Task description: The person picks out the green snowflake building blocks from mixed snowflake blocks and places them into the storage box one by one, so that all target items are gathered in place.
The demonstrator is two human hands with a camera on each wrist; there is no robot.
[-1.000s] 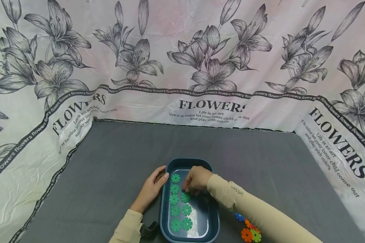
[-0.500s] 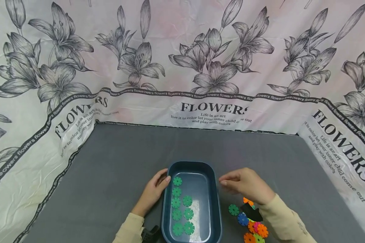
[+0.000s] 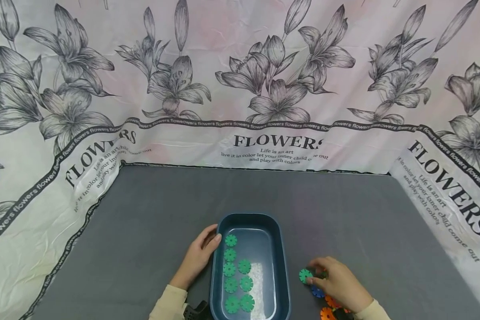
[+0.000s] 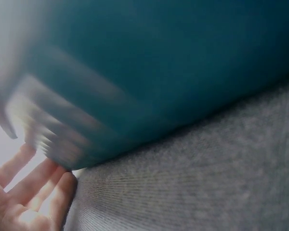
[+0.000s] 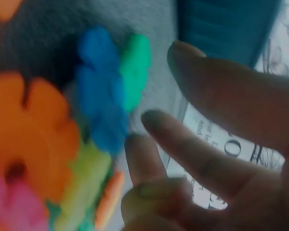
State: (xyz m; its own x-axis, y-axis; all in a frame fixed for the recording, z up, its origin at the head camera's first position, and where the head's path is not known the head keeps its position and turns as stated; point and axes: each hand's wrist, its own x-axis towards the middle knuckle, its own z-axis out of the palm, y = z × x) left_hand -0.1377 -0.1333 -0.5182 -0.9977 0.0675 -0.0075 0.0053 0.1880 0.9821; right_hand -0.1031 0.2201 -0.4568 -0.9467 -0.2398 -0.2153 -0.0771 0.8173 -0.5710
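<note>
A dark blue rectangular tray (image 3: 280,266) holds several green flower-shaped discs (image 3: 230,284), lying flat in two columns on its left side. My left hand (image 3: 198,255) holds the tray's left side, thumb at the rim; the left wrist view shows its fingers against the outer wall. Right of the tray, my right hand (image 3: 340,282) reaches down over a loose group of coloured discs. Its thumb and forefinger are beside a green disc (image 3: 305,276). In the right wrist view they stand apart, with that green disc (image 5: 136,72) beyond a blue disc (image 5: 101,91).
Orange discs (image 3: 328,314) lie under and in front of my right hand, partly hidden. Pink and yellow-green discs (image 5: 84,185) show in the right wrist view. A grey cloth (image 3: 164,195) covers the table, bordered by a flower-printed sheet (image 3: 200,146).
My right hand has left the tray, moving right and down to the loose discs. One green disc in the right column is no longer in the tray. The left hand stays at the tray.
</note>
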